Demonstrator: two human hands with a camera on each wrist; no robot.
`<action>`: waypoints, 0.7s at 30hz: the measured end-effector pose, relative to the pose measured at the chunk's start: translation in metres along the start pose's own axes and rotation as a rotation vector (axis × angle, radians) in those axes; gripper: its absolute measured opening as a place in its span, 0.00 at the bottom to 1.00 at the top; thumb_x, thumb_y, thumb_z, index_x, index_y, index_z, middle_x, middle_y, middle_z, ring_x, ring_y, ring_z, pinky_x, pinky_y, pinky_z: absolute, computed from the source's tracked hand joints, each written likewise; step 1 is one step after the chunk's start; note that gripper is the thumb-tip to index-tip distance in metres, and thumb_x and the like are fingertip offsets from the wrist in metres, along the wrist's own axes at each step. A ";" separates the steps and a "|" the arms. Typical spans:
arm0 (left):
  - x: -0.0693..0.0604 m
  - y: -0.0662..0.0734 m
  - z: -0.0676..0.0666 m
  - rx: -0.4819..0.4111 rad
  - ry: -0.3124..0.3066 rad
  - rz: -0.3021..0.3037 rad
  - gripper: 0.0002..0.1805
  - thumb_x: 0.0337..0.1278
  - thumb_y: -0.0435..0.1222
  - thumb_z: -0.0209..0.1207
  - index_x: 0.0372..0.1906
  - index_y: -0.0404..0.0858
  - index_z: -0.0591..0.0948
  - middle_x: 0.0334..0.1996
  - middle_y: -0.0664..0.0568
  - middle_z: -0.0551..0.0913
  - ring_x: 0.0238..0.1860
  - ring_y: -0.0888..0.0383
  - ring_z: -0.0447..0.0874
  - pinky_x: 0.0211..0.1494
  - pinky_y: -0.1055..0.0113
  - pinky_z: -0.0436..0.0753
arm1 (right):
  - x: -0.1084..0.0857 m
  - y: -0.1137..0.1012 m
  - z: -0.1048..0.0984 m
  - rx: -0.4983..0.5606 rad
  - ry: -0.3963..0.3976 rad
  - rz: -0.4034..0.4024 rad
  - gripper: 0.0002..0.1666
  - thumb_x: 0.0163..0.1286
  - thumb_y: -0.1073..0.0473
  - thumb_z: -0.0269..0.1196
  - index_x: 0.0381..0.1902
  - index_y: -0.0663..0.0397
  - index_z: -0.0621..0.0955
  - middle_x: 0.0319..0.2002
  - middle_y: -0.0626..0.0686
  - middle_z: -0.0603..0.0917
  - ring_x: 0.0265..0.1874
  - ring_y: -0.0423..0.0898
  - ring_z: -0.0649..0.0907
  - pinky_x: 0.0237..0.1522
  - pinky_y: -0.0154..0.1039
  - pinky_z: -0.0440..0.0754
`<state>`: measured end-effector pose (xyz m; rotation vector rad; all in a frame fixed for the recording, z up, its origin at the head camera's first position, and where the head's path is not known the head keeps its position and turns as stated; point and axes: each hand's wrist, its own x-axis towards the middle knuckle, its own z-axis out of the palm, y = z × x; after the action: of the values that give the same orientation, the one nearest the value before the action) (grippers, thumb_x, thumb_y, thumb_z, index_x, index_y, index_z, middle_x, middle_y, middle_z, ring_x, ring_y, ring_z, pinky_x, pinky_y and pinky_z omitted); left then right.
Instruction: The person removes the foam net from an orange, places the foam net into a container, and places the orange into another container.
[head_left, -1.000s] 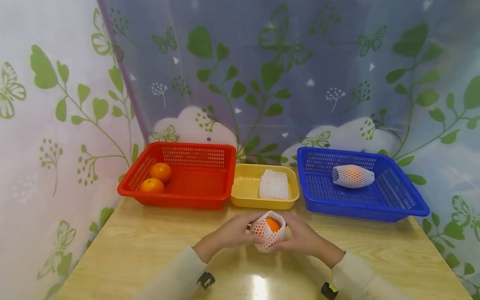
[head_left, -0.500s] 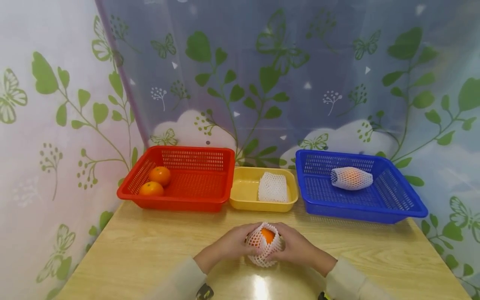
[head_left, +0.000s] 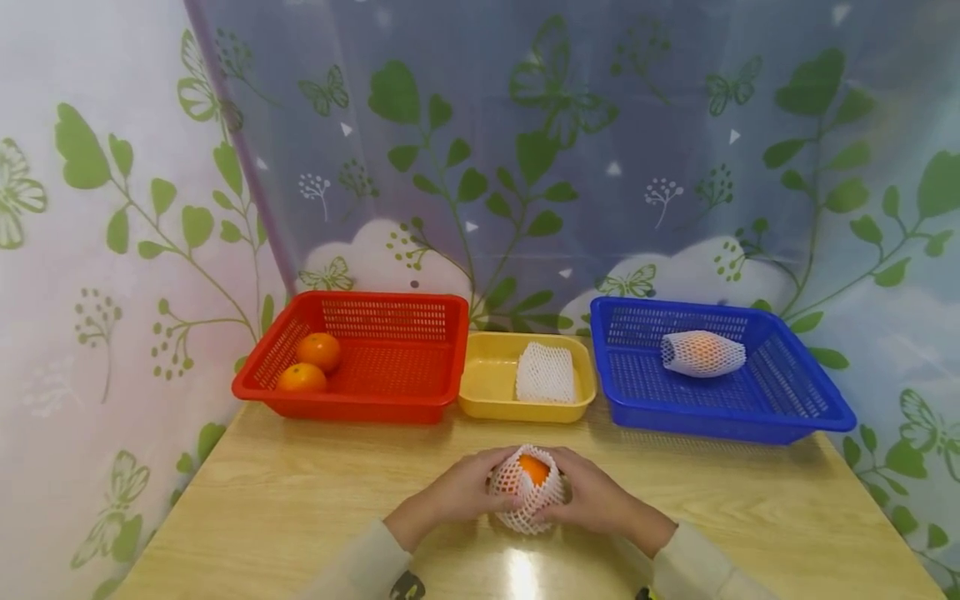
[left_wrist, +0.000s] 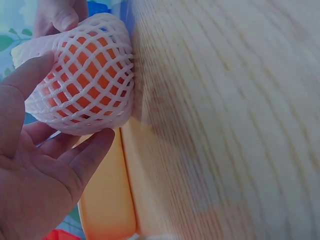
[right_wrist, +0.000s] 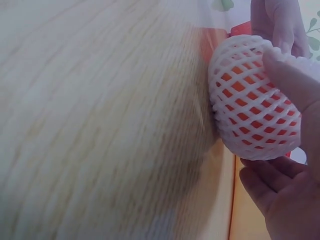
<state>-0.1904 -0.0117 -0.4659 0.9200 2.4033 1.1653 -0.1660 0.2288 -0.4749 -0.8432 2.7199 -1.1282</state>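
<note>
My left grip [head_left: 463,492] and right grip [head_left: 596,496] hold an orange [head_left: 535,470] on the worktop [head_left: 315,483], near the yellow tray [head_left: 487,408]. White net [head_left: 519,518] hides much of it. My sleeves [head_left: 363,562] are cut off below.

At 10 o'clock, an orange fruit [left_wrist: 91,69] sits inside a white net [left_wrist: 81,79] full of holes. The left grip [left_wrist: 40,180], at 8 o'clock, holds the net, thumb on its front, fingers below. The right grip [left_wrist: 57,17] is at 11 o'clock. A yellow tray [left_wrist: 107,195] is at 7 o'clock, the wooden worktop [left_wrist: 225,120] at 3 o'clock.
</note>
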 end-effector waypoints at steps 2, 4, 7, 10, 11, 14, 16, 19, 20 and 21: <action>0.001 0.000 -0.001 -0.001 -0.001 -0.002 0.38 0.55 0.50 0.67 0.71 0.47 0.67 0.64 0.56 0.74 0.60 0.60 0.74 0.63 0.60 0.74 | 0.000 0.000 -0.001 0.009 -0.012 0.003 0.48 0.54 0.37 0.71 0.67 0.52 0.70 0.59 0.49 0.76 0.56 0.48 0.77 0.58 0.51 0.77; 0.001 -0.001 -0.001 -0.001 -0.002 0.000 0.39 0.55 0.50 0.67 0.71 0.47 0.67 0.63 0.56 0.74 0.60 0.60 0.74 0.63 0.61 0.74 | 0.000 -0.001 -0.001 0.029 -0.026 0.015 0.46 0.57 0.38 0.70 0.68 0.51 0.69 0.61 0.49 0.74 0.58 0.48 0.76 0.59 0.53 0.75; 0.002 -0.001 -0.001 -0.001 -0.001 0.000 0.38 0.55 0.49 0.67 0.71 0.46 0.67 0.63 0.56 0.75 0.60 0.60 0.74 0.63 0.61 0.74 | 0.001 -0.001 -0.001 0.059 -0.020 0.004 0.40 0.64 0.42 0.66 0.69 0.50 0.68 0.65 0.50 0.72 0.62 0.51 0.73 0.60 0.57 0.73; 0.001 0.000 -0.001 -0.001 -0.001 0.003 0.38 0.55 0.48 0.67 0.71 0.46 0.67 0.63 0.56 0.75 0.60 0.59 0.74 0.63 0.60 0.74 | 0.001 -0.001 0.000 0.073 0.018 -0.036 0.33 0.68 0.47 0.63 0.68 0.49 0.70 0.66 0.51 0.72 0.64 0.54 0.72 0.61 0.60 0.70; 0.001 0.000 -0.001 -0.001 -0.002 0.004 0.38 0.55 0.48 0.67 0.71 0.46 0.67 0.63 0.56 0.75 0.60 0.59 0.74 0.63 0.60 0.74 | 0.002 0.000 0.001 0.073 0.035 -0.055 0.32 0.69 0.49 0.63 0.68 0.49 0.71 0.66 0.51 0.73 0.64 0.55 0.72 0.61 0.61 0.70; 0.001 0.000 0.000 0.008 -0.001 0.007 0.38 0.56 0.48 0.67 0.71 0.46 0.67 0.63 0.55 0.74 0.61 0.58 0.73 0.64 0.59 0.73 | 0.002 0.001 0.004 0.075 0.089 -0.082 0.28 0.68 0.52 0.63 0.65 0.51 0.74 0.64 0.52 0.75 0.63 0.56 0.73 0.61 0.60 0.70; 0.001 0.000 0.001 0.016 -0.001 0.007 0.39 0.56 0.49 0.67 0.71 0.44 0.67 0.64 0.54 0.74 0.62 0.57 0.73 0.65 0.58 0.73 | 0.001 0.001 0.006 0.083 0.123 -0.081 0.27 0.67 0.53 0.64 0.63 0.52 0.76 0.63 0.52 0.77 0.62 0.56 0.74 0.61 0.60 0.71; 0.001 0.000 0.001 0.029 0.002 0.018 0.40 0.56 0.48 0.67 0.71 0.40 0.66 0.66 0.50 0.72 0.64 0.54 0.71 0.66 0.56 0.71 | 0.001 0.001 0.008 0.090 0.178 -0.074 0.25 0.65 0.54 0.66 0.59 0.53 0.80 0.60 0.53 0.79 0.61 0.56 0.76 0.61 0.59 0.71; 0.001 0.000 0.001 0.032 0.002 0.021 0.41 0.55 0.47 0.67 0.71 0.39 0.66 0.66 0.49 0.72 0.64 0.53 0.71 0.66 0.55 0.71 | 0.001 0.000 0.009 0.094 0.194 -0.071 0.24 0.65 0.55 0.66 0.58 0.53 0.81 0.60 0.53 0.79 0.60 0.56 0.76 0.60 0.58 0.71; 0.001 0.000 0.000 0.036 0.003 0.026 0.41 0.55 0.47 0.67 0.71 0.38 0.65 0.66 0.48 0.72 0.65 0.52 0.71 0.67 0.55 0.71 | 0.001 -0.001 0.009 0.097 0.212 -0.070 0.23 0.64 0.55 0.67 0.57 0.53 0.81 0.59 0.53 0.80 0.60 0.56 0.77 0.60 0.58 0.72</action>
<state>-0.1910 -0.0105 -0.4657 0.9639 2.4289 1.1366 -0.1639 0.2221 -0.4813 -0.8563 2.7921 -1.4278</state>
